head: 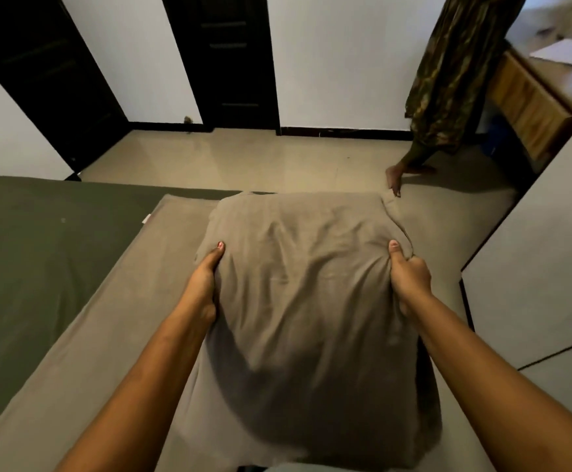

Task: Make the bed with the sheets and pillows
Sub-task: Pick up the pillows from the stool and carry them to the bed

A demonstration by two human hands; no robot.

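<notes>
We've got the pillow [308, 301] up over the sheet [134, 318], left hand [206, 284] at nine o'clock and right hand [408, 277] at three both clutching its sides, and it looks soft, light and floppy, best gripped at the edges.

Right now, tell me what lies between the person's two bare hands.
The head view shows the taupe fabric-cased pillow spanning the gap: the left hand grips its left edge, the right hand its right edge.

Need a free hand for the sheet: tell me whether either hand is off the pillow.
No, the left hand and the right hand each grip a side of the pillow, thumbs on top.
</notes>
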